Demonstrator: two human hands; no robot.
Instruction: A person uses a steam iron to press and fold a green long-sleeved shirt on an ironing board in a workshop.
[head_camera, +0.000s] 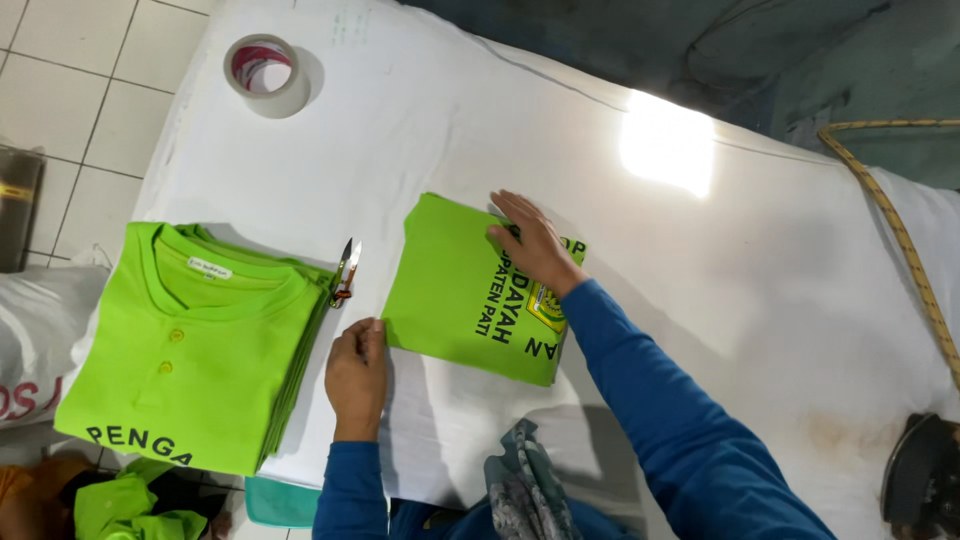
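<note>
A folded lime-green shirt (455, 290) with dark and yellow print lies on the white padded table (700, 280) in front of me. My right hand (532, 243) rests flat on the shirt's far edge, fingers spread. My left hand (358, 373) pinches the shirt's near left corner. Both arms wear blue sleeves.
A stack of folded lime-green shirts (190, 345) sits at the table's left edge, small scissors (345, 272) beside it. A tape roll (266, 73) stands at the far left corner. A dark iron (922, 480) rests at the near right, and a yellow cord (905, 240) runs along the right.
</note>
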